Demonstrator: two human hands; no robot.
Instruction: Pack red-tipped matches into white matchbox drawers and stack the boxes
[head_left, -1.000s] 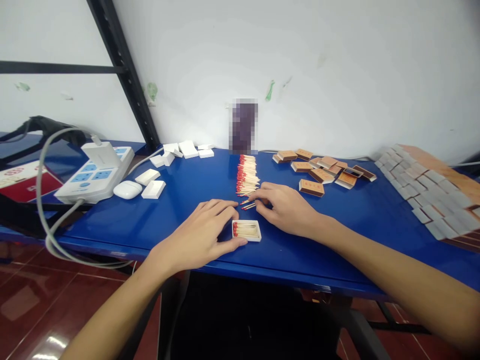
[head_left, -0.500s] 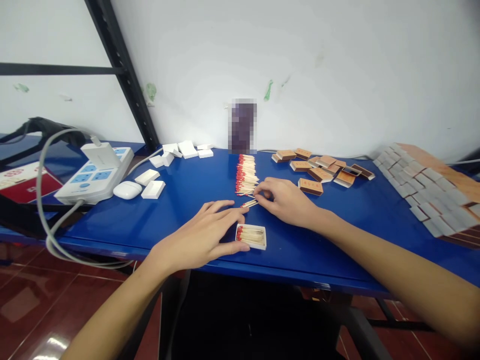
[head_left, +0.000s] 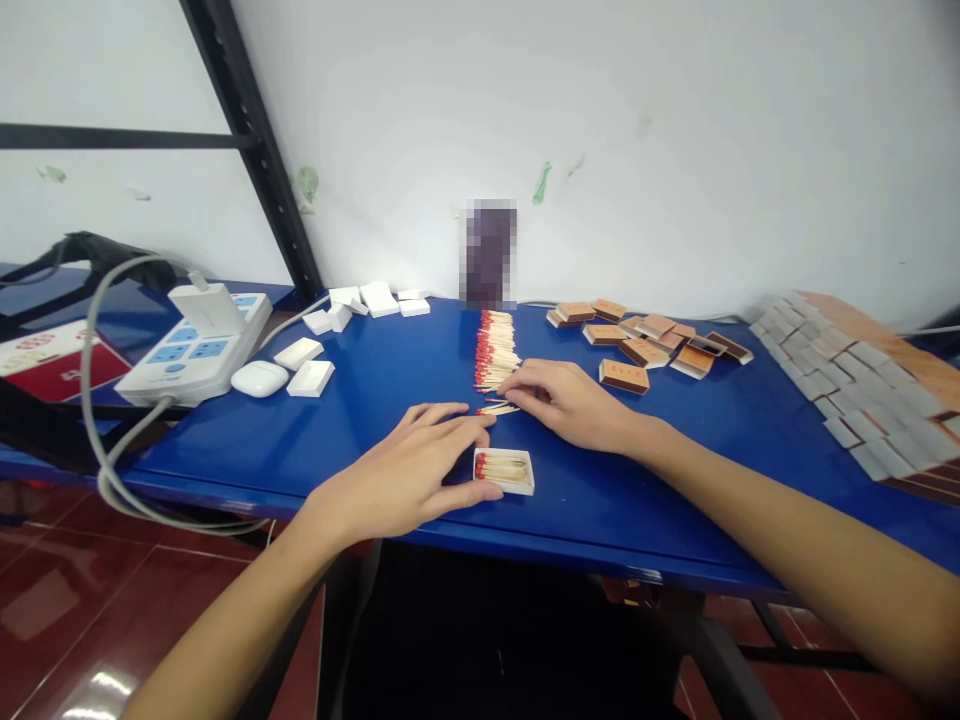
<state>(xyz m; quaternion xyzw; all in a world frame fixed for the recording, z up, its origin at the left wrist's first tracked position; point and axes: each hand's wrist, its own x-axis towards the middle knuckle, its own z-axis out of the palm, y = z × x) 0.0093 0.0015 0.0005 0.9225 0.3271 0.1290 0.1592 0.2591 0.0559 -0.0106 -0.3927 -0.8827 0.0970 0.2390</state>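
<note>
A small white matchbox tray holds several red-tipped matches, heads to the left. My left hand lies spread beside it, thumb at its front edge and index fingertip at its back edge, gripping it lightly at the left end. Beyond the tray, my right hand has thumb and index finger pinched at the tail ends of a few loose matches. Those fingertips partly hide the match ends. A long stack of matches lies just behind, heads also leftward.
White empty trays and a white earphone case lie left, near a power strip with cables. Orange matchbox sleeves are scattered right. A grey stacked block of boxes stands far right. A blurred dark object leans on the wall.
My right hand has shifted slightly left and its fingertips have closed together over the loose matches, which now lie a little differently. My left hand stays at the tray.
</note>
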